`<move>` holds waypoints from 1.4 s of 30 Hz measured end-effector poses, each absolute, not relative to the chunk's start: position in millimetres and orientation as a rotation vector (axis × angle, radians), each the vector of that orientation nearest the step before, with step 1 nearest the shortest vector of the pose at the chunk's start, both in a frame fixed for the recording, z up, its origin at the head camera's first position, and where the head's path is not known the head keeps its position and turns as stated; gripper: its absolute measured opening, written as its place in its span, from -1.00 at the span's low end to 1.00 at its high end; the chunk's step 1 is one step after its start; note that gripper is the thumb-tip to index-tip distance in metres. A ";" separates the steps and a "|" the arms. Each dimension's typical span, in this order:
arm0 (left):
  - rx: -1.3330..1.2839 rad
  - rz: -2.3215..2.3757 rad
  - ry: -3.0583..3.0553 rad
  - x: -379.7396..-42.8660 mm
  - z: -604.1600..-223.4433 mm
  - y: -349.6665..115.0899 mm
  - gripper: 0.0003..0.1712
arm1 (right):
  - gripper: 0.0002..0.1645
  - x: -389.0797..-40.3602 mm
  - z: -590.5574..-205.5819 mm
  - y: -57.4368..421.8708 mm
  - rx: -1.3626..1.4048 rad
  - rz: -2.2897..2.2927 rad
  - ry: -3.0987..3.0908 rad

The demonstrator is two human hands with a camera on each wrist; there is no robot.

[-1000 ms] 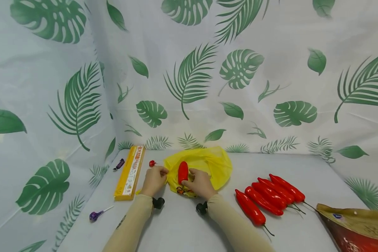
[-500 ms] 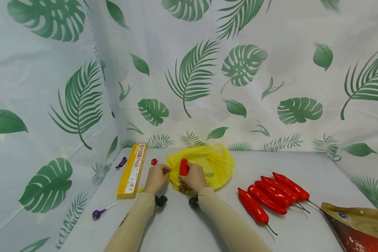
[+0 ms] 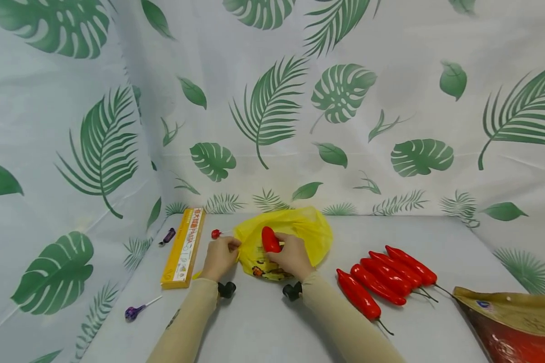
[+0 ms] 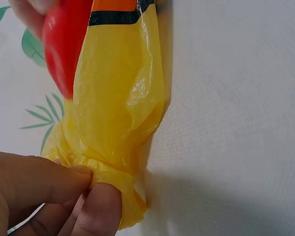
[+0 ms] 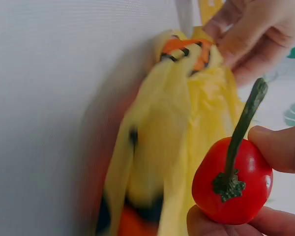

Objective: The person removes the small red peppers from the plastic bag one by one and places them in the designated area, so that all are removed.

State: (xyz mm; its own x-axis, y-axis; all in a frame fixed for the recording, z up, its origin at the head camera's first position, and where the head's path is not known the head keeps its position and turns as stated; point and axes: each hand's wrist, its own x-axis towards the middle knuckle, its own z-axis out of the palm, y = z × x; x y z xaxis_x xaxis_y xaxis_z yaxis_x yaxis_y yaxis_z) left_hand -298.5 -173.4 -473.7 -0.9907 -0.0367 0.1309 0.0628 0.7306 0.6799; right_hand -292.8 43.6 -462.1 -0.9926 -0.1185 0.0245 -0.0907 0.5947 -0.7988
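My left hand (image 3: 220,258) pinches the gathered side of a thin yellow plastic bag (image 3: 306,227) between thumb and fingers. In the left wrist view the film bunches up at those fingertips. With my right hand (image 3: 292,256) I grip a glossy red chilli pepper (image 3: 270,239) in front of the bag's spread opening. Its tip points up and away, leaning left. The right wrist view shows the pepper's green stem (image 5: 246,118) facing the camera, with thumb and fingers on opposite sides of the stem end. An orange and black print marks the bag's near side.
Several red chilli peppers (image 3: 386,277) lie in a row at right, beside a brown and red pouch (image 3: 513,322). At left are a yellow pasta box (image 3: 183,247), a purple lollipop (image 3: 132,313), a purple wrapped candy (image 3: 168,236) and a red lollipop (image 3: 216,234).
My right hand first turned over the pepper and moved left, partly hiding it, then swung back right. The pepper now leans left and shows more. My left hand keeps its pinch on the bag.
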 end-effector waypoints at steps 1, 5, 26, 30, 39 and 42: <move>-0.019 -1.106 -2.792 -298.0 -473.5 -173.8 -0.81 | -0.22 -289.5 -459.7 48.5 -0.189 -1.376 2.783; 0.003 -1.102 -2.784 -295.1 -471.8 -177.5 -0.81 | -0.22 -274.3 -452.9 69.9 -0.192 -1.345 2.789; 0.036 -1.091 -2.797 -290.0 -461.5 -181.9 -0.79 | -0.25 -201.4 -451.5 151.8 -0.208 -1.067 2.918; 0.025 -1.081 -2.778 -290.8 -463.3 -183.4 -0.79 | -0.24 -188.4 -453.9 160.4 -0.248 -0.980 2.971; 0.004 -1.074 -2.759 -290.8 -464.1 -183.1 -0.80 | -0.24 -166.8 -460.0 170.1 -0.256 -0.917 3.036; 0.015 -1.081 -2.760 -290.5 -464.3 -182.2 -0.81 | -0.23 -161.6 -461.3 172.1 -0.242 -0.886 3.047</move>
